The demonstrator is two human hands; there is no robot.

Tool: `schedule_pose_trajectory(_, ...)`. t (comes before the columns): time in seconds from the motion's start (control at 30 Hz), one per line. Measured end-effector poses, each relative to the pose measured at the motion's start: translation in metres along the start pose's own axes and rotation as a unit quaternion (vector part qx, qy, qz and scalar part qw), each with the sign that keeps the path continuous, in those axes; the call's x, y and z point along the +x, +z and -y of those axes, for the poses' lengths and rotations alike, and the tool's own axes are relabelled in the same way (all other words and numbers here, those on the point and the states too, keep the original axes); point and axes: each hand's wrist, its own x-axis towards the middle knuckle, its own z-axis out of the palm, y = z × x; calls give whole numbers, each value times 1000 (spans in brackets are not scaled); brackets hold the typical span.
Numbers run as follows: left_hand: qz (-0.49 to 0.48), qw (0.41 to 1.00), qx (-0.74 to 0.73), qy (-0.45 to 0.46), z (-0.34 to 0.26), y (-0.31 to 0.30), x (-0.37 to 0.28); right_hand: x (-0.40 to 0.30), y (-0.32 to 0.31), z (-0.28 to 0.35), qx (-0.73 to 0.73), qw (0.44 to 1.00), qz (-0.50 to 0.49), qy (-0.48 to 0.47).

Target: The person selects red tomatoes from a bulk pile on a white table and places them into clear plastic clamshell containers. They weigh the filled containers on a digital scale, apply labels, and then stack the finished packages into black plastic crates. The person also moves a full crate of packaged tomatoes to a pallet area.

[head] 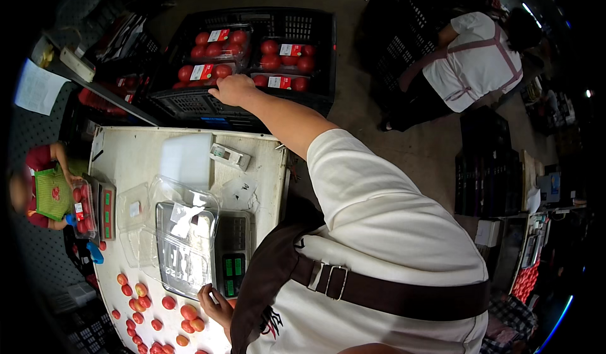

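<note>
My right hand (234, 90) reaches to the near rim of a black plastic crate (199, 99), beside a clear pack of tomatoes (203, 72); its fingertips are partly hidden, so I cannot tell whether it grips anything. Several labelled tomato packs lie in the crate. My left hand (215, 306) has its fingers curled at the lower corner of a clear plastic clamshell container (184, 240). The container lies opened over a digital scale (234, 264) with a lit green display, and glare covers part of it. Loose tomatoes (188, 312) are spread on the white table beside my left hand.
On the white table (265, 164) are a white sheet-like block (187, 160) and a small white device (230, 156). Across it a co-worker (52, 188) holds a tomato pack (84, 212) by another scale (108, 212). Another person (473, 60) bends near dark stacked crates (407, 46).
</note>
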Motion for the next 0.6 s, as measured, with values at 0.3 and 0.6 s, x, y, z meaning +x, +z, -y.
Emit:
schedule_pose_trajectory(0.3,5,1000,-14,-8,-3,3,3,0,0,1,1,1000,-2,3)
schedule_pose_trajectory(0.6,3,1000,-13,-1,-4,6,5,2,1,0,-13,1000,2,7)
